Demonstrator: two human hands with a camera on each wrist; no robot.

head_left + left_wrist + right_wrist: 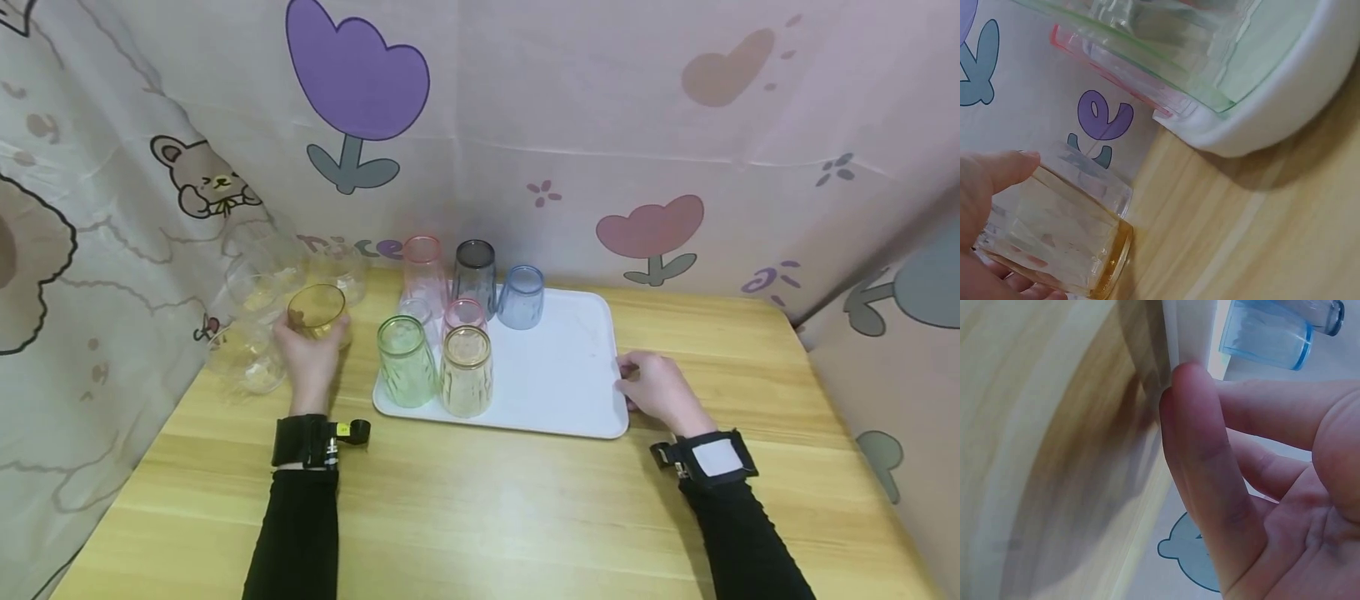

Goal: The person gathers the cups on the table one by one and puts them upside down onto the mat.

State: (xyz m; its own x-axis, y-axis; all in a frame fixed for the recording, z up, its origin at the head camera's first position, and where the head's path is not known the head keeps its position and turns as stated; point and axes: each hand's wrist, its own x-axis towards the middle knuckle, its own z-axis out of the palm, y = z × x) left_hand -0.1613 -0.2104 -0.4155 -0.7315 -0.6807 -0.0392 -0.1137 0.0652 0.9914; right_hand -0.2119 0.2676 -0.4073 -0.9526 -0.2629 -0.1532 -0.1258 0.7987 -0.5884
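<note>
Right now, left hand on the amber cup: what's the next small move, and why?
Probably lift the amber clear plastic cup and carry it right, toward the white rectangular plastic tray. The left hand already has a grip on it off the tray, coloured cups already stand there, and the right hand rests against the tray's edge.

Cups [442,333] crowd the tray's [570,392] left half; more cups [262,308], seemingly four, stand left of it.

Both arms reach forward in black sleeves, each wrist wrapped in a black strap. The left hand [309,354] has its fingers and thumb curled around something, the thumb lying along 1 side. The right hand [654,388] rests palm down, fingers straight and relaxed, fingertips [1188,381] forward.
</note>
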